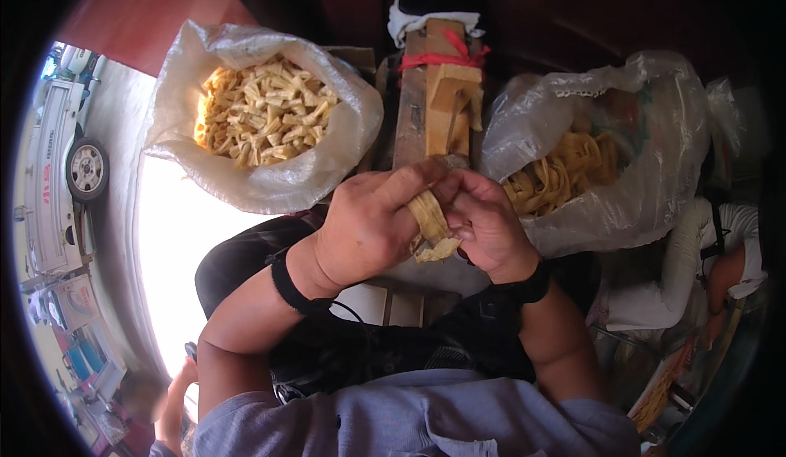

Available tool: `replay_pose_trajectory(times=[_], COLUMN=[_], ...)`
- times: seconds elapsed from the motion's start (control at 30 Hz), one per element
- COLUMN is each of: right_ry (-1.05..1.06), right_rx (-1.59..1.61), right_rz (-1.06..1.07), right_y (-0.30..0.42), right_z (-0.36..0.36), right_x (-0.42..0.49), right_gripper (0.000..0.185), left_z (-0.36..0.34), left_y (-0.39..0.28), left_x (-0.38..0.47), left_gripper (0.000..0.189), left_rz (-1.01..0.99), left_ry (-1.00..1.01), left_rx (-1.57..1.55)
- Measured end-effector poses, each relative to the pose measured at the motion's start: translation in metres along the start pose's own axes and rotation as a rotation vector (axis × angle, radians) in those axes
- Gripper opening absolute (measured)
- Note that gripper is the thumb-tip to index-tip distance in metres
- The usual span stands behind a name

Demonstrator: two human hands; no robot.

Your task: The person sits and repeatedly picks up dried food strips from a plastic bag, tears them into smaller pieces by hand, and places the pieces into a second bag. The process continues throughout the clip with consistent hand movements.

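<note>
Above my lap, both hands meet around a pale yellow dried strip (431, 216), perhaps dried bean curd. Its broad loop curves out from the fingers of my left hand (365, 224), and a frayed end hangs lower. My right hand (491, 221) pinches the same strip from the other side; its fingertips are partly hidden. Just beyond the hands stands a wooden bench fixture (446, 119) with an angled wooden block (454, 86) and a red cloth tie (445, 58). The strip's far part, near the fixture, cannot be made out.
At left, an open white woven sack (258, 184) holds many short yellow pieces (270, 113). A clear plastic bag (651, 181) at right contains long coiled strips (565, 168). Another person's white sleeve (651, 297) is at far right; another person's arm (175, 402) shows lower left. A parked vehicle (55, 175) stands outside.
</note>
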State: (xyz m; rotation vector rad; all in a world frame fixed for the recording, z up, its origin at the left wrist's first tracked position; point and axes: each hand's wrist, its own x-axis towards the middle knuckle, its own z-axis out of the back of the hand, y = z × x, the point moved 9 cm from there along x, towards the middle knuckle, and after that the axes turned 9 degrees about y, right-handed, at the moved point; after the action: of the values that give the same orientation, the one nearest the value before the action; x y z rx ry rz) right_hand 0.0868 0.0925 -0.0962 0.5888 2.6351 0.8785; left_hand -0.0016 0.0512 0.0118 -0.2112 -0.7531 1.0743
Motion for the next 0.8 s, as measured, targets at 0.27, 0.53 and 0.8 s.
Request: replay_pose_trajectory(times=[0.27, 0.53, 0.8], right_ry=[-0.06, 0.008, 0.158], right_rx=[-1.194, -0.996, -0.222], right_rz=[0.259, -0.065, -0.147], right_y=[0.04, 0.022, 0.005], right_z=[-0.022, -0.012, -0.016], right_x=[-0.009, -0.003, -0.011], right_gripper=[0.017, 0.031, 0.048], left_z=[-0.03, -0.015, 0.018], left_y=[0.033, 0.029, 0.061], left_x=[-0.01, -0.008, -0.015], left_gripper=[0.017, 0.01, 0.02], left_rz=[0.339, 0.172, 0.608], left_ry=[0.445, 0.173, -0.13], left_rx=[-0.057, -0.394, -0.991])
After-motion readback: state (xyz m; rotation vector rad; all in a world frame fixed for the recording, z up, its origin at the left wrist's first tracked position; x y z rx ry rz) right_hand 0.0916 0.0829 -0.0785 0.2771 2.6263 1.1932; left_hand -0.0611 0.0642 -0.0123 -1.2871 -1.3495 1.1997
